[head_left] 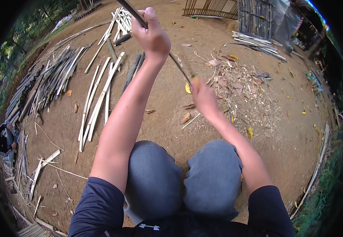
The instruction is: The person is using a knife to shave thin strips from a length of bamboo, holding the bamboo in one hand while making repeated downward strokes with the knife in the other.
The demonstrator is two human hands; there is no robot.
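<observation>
My left hand (152, 36) is raised in front of me, its fingers wrapped round a long, thin, dark bamboo strip (179, 66). The strip slants from the upper edge, through that hand, down toward my right hand. Lower and to the right, my right hand (204, 96) is closed round a tool with a yellowish handle (195, 81), next to the strip's lower end. The front of this tool is smeared by motion, so its kind is unclear. Whether it touches the strip I cannot tell.
Pale split bamboo strips (99, 100) lie on the dirt ground to the left, beside a pile of dark bamboo poles (57, 75). Shavings and dry leaves (246, 91) are scattered to the right. Bamboo panels (254, 17) stand behind. Another person (7, 140) sits at far left.
</observation>
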